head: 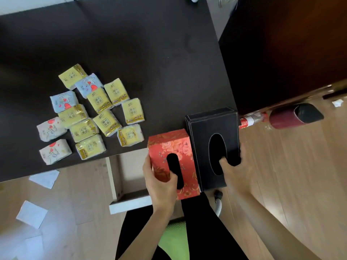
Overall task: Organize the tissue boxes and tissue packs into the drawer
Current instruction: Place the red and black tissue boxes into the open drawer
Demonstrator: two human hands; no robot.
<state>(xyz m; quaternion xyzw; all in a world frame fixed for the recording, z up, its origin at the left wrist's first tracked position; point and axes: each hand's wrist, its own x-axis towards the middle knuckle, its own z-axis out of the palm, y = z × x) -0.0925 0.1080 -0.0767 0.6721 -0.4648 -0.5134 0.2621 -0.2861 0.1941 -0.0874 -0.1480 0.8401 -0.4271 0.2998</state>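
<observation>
My left hand (159, 182) grips a red floral tissue box (169, 145) at its near end, thumb by the dark oval slot. My right hand (235, 172) holds a black tissue box (210, 124), thumb inside its oval opening. Both boxes sit side by side, overhanging the dark table's (150, 62) near edge. Below them a light wooden drawer (129, 202) stands pulled out, its inside bare where visible. Several yellow tissue packs (107, 122) and pale heart-printed packs (63, 101) lie clustered on the table's left part.
Sheets of white paper (45, 178) lie on the wooden floor at left. A dark red cylinder (293, 115) and a bottle lie on the floor at right. My dark-trousered legs and a green chair seat (174, 239) are below the drawer.
</observation>
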